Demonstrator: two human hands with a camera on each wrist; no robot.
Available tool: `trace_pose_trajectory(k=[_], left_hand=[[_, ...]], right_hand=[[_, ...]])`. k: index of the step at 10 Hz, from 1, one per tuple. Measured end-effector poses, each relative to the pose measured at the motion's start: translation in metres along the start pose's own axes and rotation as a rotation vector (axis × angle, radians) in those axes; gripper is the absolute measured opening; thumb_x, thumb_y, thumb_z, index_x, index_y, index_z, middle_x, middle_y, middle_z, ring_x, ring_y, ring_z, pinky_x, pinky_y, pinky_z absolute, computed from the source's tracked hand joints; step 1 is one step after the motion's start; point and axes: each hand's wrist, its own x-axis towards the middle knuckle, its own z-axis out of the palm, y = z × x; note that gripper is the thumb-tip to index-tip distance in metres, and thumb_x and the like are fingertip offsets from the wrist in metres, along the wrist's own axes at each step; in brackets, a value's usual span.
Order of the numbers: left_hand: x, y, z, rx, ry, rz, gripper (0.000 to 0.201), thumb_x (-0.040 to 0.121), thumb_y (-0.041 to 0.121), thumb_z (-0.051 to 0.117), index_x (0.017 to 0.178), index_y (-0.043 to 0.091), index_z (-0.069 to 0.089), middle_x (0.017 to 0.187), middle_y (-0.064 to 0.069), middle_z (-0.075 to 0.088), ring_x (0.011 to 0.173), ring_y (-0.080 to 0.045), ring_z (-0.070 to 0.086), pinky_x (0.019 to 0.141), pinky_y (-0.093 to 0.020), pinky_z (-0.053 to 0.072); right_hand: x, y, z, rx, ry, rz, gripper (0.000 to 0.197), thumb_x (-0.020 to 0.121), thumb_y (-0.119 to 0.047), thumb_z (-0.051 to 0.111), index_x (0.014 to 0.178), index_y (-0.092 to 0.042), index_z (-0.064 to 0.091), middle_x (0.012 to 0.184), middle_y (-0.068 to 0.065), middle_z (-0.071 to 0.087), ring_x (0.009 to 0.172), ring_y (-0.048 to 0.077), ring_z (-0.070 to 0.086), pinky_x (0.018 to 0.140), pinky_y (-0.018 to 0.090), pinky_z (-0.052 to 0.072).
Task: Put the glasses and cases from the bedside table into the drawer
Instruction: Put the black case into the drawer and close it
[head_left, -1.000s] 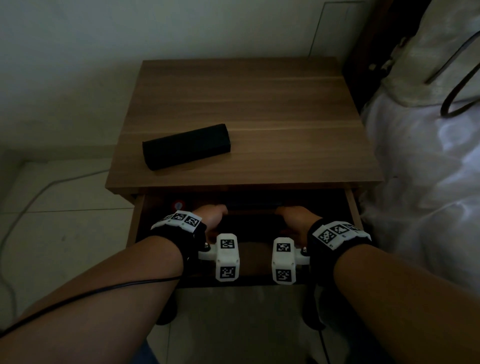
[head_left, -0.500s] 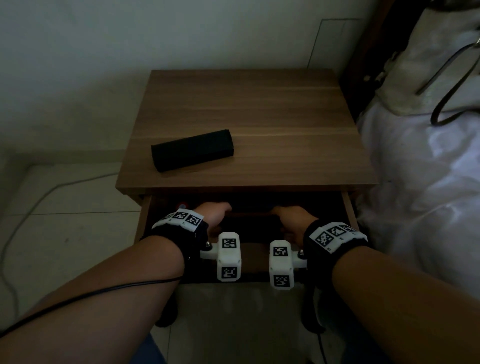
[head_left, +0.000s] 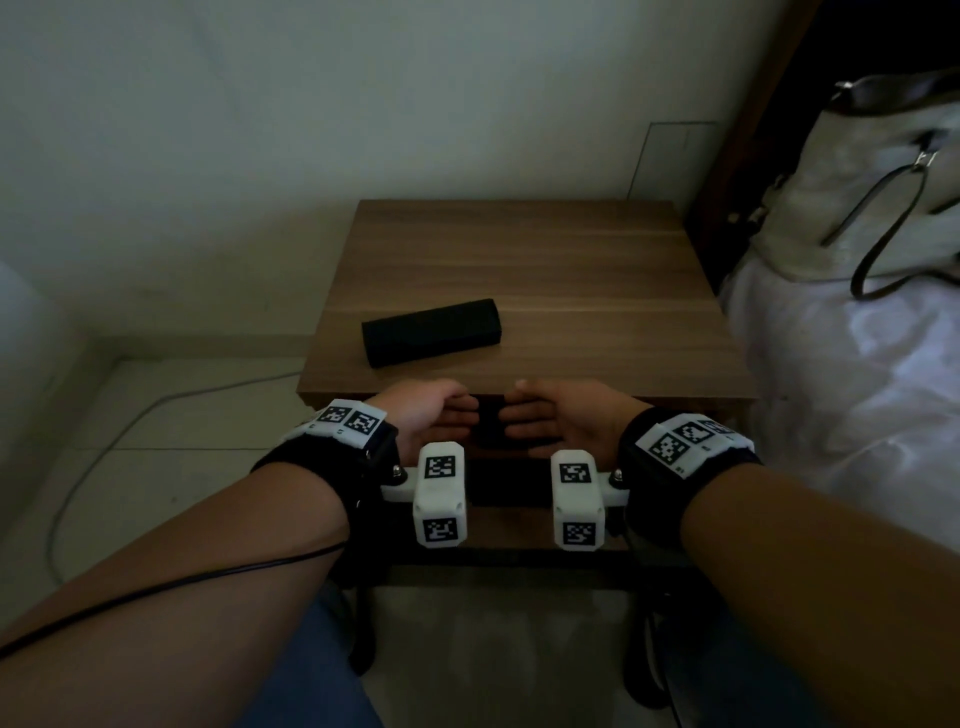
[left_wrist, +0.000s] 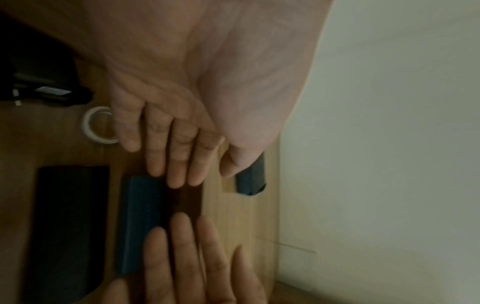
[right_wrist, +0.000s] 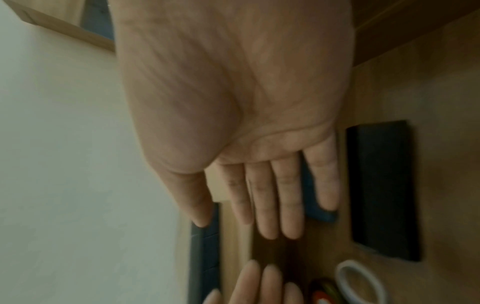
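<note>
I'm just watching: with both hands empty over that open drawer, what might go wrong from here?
Two risks, as guesses:

1. The black case still lies on the bedside table. Neither the left hand nor the right hand holds anything, so shutting the drawer now would leave it out.

2. The drawer already holds a blue case, a black case and a white ring. Another case may land on them or jam.

Both hands, the left hand and right hand, hang with straight fingers over the open drawer, fingertips facing. A black case lies on the desk.
</note>
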Motion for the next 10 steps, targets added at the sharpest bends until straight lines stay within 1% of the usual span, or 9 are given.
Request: trace_pose_trajectory(k=[1, 2, 4, 5, 6, 7, 8, 9, 10], left_hand=[[-0.001, 0.006, -0.011, -0.095, 0.079, 0.073, 0.022, 0.098, 0.025, 0.048, 0.086, 0.015, 0.063, 0.082, -0.001, 0.066, 0.078, -0.014, 0.064, 0.068, -0.027, 0.045], [0.002, 0.013, -0.022, -0.186, 0.225, 0.177, 0.020, 0.095, 0.028, 0.053, 0.079, 0.019, 0.059, 0.073, 0.003, 0.061, 0.076, -0.013, 0.062, 0.073, -0.029, 0.045], [0.006, 0.020, -0.040, -0.186, 0.485, 0.333, 0.026, 0.093, 0.027, 0.051, 0.111, 0.014, 0.063, 0.080, 0.001, 0.058, 0.082, -0.022, 0.058, 0.080, -0.035, 0.046], [0.008, 0.023, -0.044, -0.136, 0.502, 0.358, 0.023, 0.094, 0.026, 0.048, 0.108, 0.016, 0.064, 0.100, -0.004, 0.061, 0.102, -0.030, 0.060, 0.088, -0.037, 0.046], [0.013, 0.025, -0.047, -0.050, 0.482, 0.348, 0.024, 0.096, 0.026, 0.043, 0.107, 0.015, 0.061, 0.105, -0.002, 0.058, 0.111, -0.032, 0.058, 0.095, -0.038, 0.047], [0.012, 0.026, -0.048, -0.050, 0.507, 0.337, 0.025, 0.098, 0.024, 0.039, 0.109, 0.015, 0.059, 0.098, -0.001, 0.053, 0.094, -0.028, 0.058, 0.076, -0.031, 0.048], [0.013, 0.026, -0.048, -0.030, 0.483, 0.306, 0.036, 0.101, 0.025, 0.034, 0.124, 0.011, 0.058, 0.104, -0.005, 0.050, 0.090, -0.025, 0.055, 0.074, -0.031, 0.045], [0.013, 0.025, -0.049, -0.015, 0.449, 0.279, 0.022, 0.100, 0.029, 0.039, 0.099, 0.015, 0.055, 0.103, -0.008, 0.052, 0.101, -0.029, 0.054, 0.102, -0.041, 0.045], [0.014, 0.023, -0.052, -0.019, 0.440, 0.286, 0.021, 0.100, 0.026, 0.040, 0.088, 0.014, 0.051, 0.104, -0.009, 0.050, 0.099, -0.026, 0.049, 0.100, -0.039, 0.044]], right_hand=[[-0.002, -0.012, 0.004, 0.054, 0.029, -0.097, 0.028, 0.096, -0.030, 0.049, 0.118, -0.015, 0.059, 0.112, 0.002, 0.067, 0.100, 0.018, 0.062, 0.088, 0.037, 0.046], [0.002, -0.019, 0.008, 0.135, 0.145, -0.249, 0.026, 0.096, -0.019, 0.049, 0.119, -0.012, 0.060, 0.105, 0.004, 0.069, 0.096, 0.018, 0.065, 0.093, 0.039, 0.050], [0.022, -0.026, 0.021, 0.212, 0.307, -0.353, 0.026, 0.093, -0.010, 0.050, 0.116, -0.021, 0.058, 0.117, 0.004, 0.064, 0.105, 0.018, 0.062, 0.084, 0.039, 0.055], [0.029, -0.032, 0.026, 0.186, 0.326, -0.358, 0.041, 0.093, -0.010, 0.051, 0.132, -0.023, 0.049, 0.118, 0.004, 0.060, 0.100, 0.022, 0.061, 0.096, 0.044, 0.050], [0.032, -0.038, 0.032, 0.096, 0.274, -0.371, 0.048, 0.094, -0.009, 0.049, 0.141, -0.016, 0.040, 0.139, 0.015, 0.050, 0.112, 0.029, 0.054, 0.092, 0.041, 0.047], [0.030, -0.044, 0.038, 0.053, 0.270, -0.360, 0.042, 0.094, -0.007, 0.049, 0.136, -0.008, 0.045, 0.141, 0.020, 0.049, 0.120, 0.034, 0.053, 0.095, 0.042, 0.044], [0.030, -0.044, 0.041, 0.021, 0.264, -0.321, 0.040, 0.094, -0.006, 0.049, 0.133, -0.006, 0.049, 0.140, 0.020, 0.050, 0.131, 0.037, 0.046, 0.103, 0.045, 0.040], [0.023, -0.045, 0.044, -0.009, 0.256, -0.295, 0.042, 0.092, -0.007, 0.051, 0.134, -0.013, 0.051, 0.143, 0.016, 0.049, 0.131, 0.034, 0.047, 0.105, 0.041, 0.039], [0.019, -0.045, 0.042, -0.447, 0.280, -0.373, 0.056, 0.091, -0.010, 0.056, 0.144, -0.013, 0.039, 0.152, 0.011, 0.036, 0.138, 0.029, 0.038, 0.110, 0.033, 0.032]])
